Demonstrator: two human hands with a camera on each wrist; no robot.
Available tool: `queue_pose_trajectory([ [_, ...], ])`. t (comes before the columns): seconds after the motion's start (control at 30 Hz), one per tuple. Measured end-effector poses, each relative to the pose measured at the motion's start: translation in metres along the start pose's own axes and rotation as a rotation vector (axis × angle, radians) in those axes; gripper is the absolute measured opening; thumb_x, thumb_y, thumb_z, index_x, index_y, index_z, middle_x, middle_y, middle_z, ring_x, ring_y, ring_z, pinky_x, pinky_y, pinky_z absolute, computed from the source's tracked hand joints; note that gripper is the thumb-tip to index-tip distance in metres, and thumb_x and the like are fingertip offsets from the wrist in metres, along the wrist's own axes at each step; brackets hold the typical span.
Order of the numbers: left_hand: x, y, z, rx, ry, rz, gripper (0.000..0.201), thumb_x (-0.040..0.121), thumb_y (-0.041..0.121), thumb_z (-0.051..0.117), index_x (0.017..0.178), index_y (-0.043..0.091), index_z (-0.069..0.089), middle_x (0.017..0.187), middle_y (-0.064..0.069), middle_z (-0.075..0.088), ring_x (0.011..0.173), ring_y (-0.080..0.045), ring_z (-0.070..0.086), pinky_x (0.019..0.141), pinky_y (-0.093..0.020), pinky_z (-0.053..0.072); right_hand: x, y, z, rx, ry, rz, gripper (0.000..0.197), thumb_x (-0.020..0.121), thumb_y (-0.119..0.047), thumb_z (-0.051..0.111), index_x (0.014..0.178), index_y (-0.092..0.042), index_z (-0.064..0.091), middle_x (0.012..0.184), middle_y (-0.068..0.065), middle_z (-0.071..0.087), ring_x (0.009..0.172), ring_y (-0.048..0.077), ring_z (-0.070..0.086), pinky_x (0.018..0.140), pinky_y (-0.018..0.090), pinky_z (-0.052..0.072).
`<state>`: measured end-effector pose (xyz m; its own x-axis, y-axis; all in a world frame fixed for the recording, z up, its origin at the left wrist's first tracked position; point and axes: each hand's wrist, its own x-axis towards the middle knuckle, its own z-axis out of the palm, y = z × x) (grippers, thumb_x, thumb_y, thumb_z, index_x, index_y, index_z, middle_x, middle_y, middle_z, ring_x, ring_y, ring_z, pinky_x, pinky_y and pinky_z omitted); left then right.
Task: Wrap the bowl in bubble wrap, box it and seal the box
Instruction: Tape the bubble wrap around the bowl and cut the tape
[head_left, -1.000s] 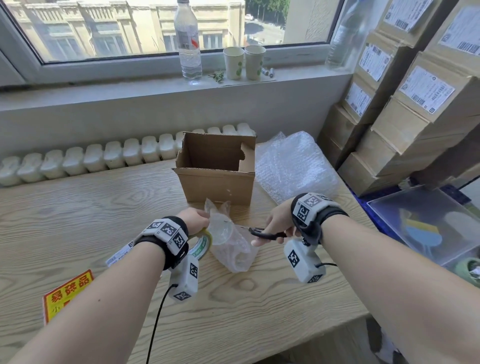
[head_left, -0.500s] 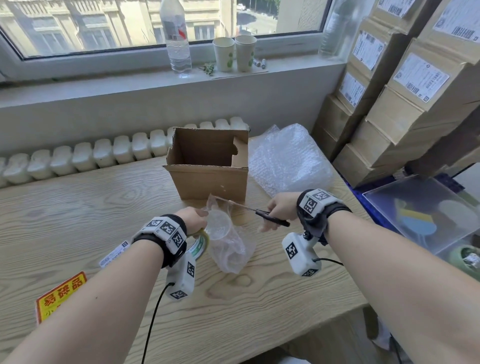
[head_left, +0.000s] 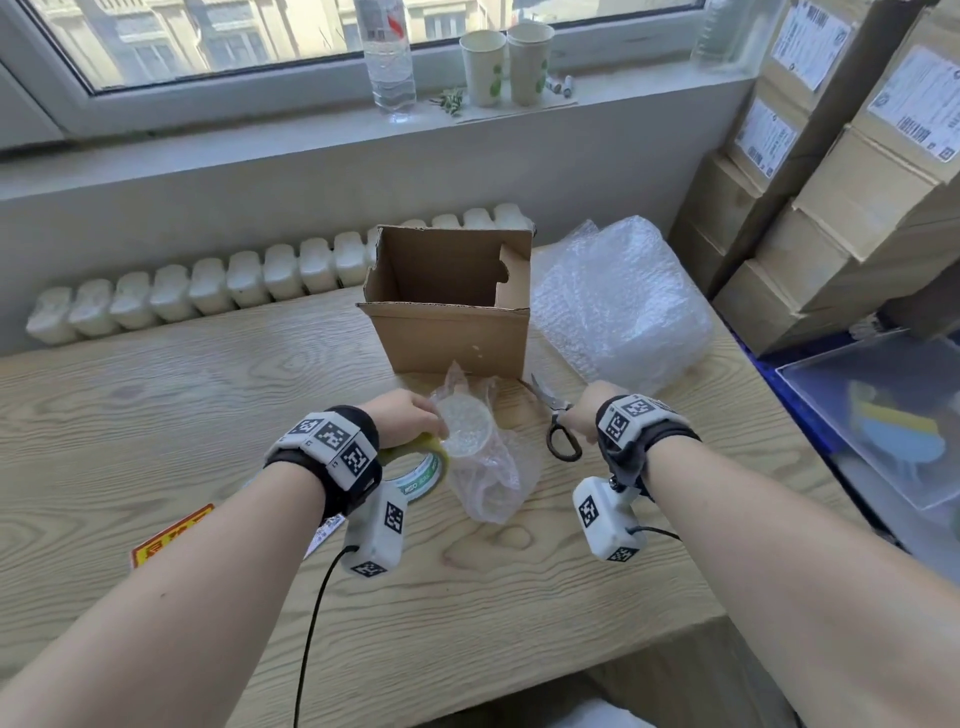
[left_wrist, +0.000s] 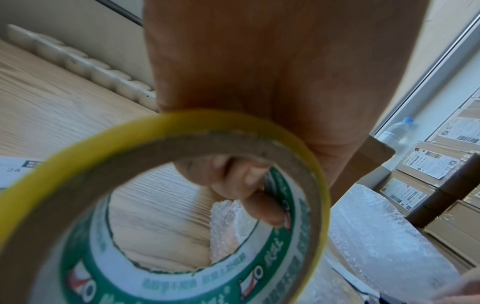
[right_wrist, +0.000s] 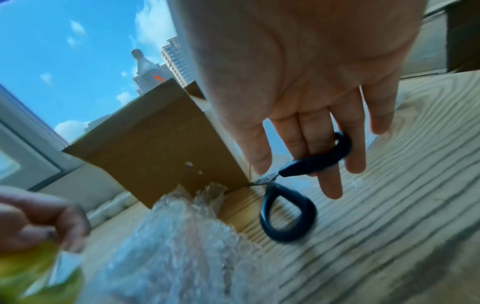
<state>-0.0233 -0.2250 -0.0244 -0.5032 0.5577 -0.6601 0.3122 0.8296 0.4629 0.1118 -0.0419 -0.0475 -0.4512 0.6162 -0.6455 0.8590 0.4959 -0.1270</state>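
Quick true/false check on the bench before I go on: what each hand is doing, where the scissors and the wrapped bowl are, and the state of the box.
1. The left hand grips the tape roll. True.
2. The scissors are raised in the air. False: they lie on the table under the right hand.
3. The cardboard box is sealed. False: its top is open.
4. The wrapped bowl lies on the table before the box. True.

Wooden table (head_left: 156, 415): box (head_left: 452, 338), scissors (head_left: 558, 431)
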Motion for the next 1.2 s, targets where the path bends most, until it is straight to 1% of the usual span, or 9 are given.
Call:
queue_pose_trajectory([
  [0.17, -0.003, -0.016, -0.007, -0.039, 0.018, -0.018, 0.020, 0.088, 0.015, 0.055, 0.073, 0.023, 0.065, 0.078, 0.001, 0.061, 0.070, -0.013, 0.055, 0.070, -0.025, 0.046, -0.002, -0.005, 0.004, -0.253, 0.140, -0.037, 0.015, 0.093, -0.015, 0.053, 0.100, -0.007, 0.063, 0.110, 0.012, 0.066, 0.104, 0.028, 0.062, 0.080, 0.032, 0.047],
  [0.3, -0.004, -0.030, -0.015, -0.122, 0.145, -0.059, 0.009, 0.088, 0.018, 0.058, 0.087, 0.016, 0.067, 0.085, -0.004, 0.063, 0.070, -0.017, 0.055, 0.066, -0.025, 0.046, -0.004, -0.013, 0.001, -0.331, 0.275, -0.067, 0.024, 0.091, -0.020, 0.054, 0.112, -0.011, 0.063, 0.117, 0.009, 0.062, 0.115, 0.027, 0.053, 0.096, 0.035, 0.040],
  [0.43, 0.000, -0.039, -0.019, -0.114, 0.259, -0.102, 0.014, 0.090, 0.021, 0.055, 0.097, 0.016, 0.066, 0.097, -0.006, 0.062, 0.085, -0.023, 0.057, 0.077, -0.032, 0.048, 0.004, -0.029, 0.000, 0.045, 0.175, -0.159, 0.018, 0.084, -0.032, 0.066, 0.084, -0.013, 0.068, 0.085, 0.009, 0.066, 0.079, 0.024, 0.060, 0.064, 0.025, 0.047],
  [0.5, 0.003, -0.042, -0.019, -0.069, 0.314, -0.114, 0.017, 0.091, 0.019, 0.051, 0.099, 0.017, 0.066, 0.096, -0.003, 0.059, 0.086, -0.022, 0.055, 0.074, -0.029, 0.045, 0.011, -0.038, 0.003, 0.231, 0.045, -0.211, 0.025, 0.078, -0.039, 0.072, 0.074, -0.015, 0.065, 0.073, 0.005, 0.067, 0.068, 0.022, 0.059, 0.066, 0.032, 0.051],
  [0.63, 0.009, -0.048, -0.020, -0.005, 0.365, -0.146, 0.021, 0.090, 0.014, 0.049, 0.099, 0.021, 0.067, 0.091, 0.001, 0.055, 0.087, -0.021, 0.057, 0.073, -0.028, 0.047, 0.017, -0.055, 0.014, 0.113, -0.037, -0.285, 0.028, 0.078, -0.038, 0.075, 0.067, -0.019, 0.057, 0.065, -0.003, 0.060, 0.060, 0.014, 0.055, 0.052, 0.024, 0.042],
  [0.87, 0.022, -0.068, -0.016, 0.071, 0.402, -0.178, 0.038, 0.087, 0.023, 0.055, 0.124, 0.027, 0.055, 0.114, -0.003, 0.063, 0.102, -0.022, 0.060, 0.088, -0.035, 0.050, 0.033, -0.065, 0.031, 0.028, -0.030, -0.300, 0.036, 0.070, -0.044, 0.078, 0.076, -0.017, 0.055, 0.079, 0.001, 0.064, 0.071, 0.018, 0.061, 0.056, 0.024, 0.042],
  [0.97, 0.026, -0.069, -0.016, 0.090, 0.394, -0.188, 0.040, 0.086, 0.026, 0.057, 0.126, 0.028, 0.053, 0.111, 0.000, 0.064, 0.103, -0.021, 0.060, 0.089, -0.036, 0.050, 0.037, -0.064, 0.034, -0.005, -0.029, -0.286, 0.041, 0.069, -0.051, 0.077, 0.080, -0.017, 0.057, 0.084, 0.002, 0.068, 0.073, 0.019, 0.063, 0.057, 0.025, 0.044],
  [1.13, 0.032, -0.067, -0.005, 0.105, 0.218, -0.165, 0.052, 0.083, 0.035, 0.067, 0.129, 0.026, 0.047, 0.115, 0.003, 0.062, 0.096, -0.015, 0.057, 0.079, -0.028, 0.046, 0.024, -0.047, 0.020, 0.251, -0.283, -0.222, 0.051, 0.077, -0.060, 0.067, 0.076, -0.009, 0.068, 0.070, 0.002, 0.073, 0.059, 0.012, 0.065, 0.057, 0.023, 0.051],
  [1.2, 0.031, -0.063, -0.001, 0.162, 0.289, -0.148, 0.054, 0.082, 0.046, 0.065, 0.129, 0.025, 0.046, 0.119, 0.002, 0.059, 0.105, -0.017, 0.057, 0.082, -0.031, 0.045, 0.020, -0.038, 0.013, 0.158, -0.443, -0.192, 0.056, 0.072, -0.063, 0.070, 0.083, -0.008, 0.071, 0.074, 0.002, 0.075, 0.061, 0.011, 0.068, 0.054, 0.021, 0.051],
])
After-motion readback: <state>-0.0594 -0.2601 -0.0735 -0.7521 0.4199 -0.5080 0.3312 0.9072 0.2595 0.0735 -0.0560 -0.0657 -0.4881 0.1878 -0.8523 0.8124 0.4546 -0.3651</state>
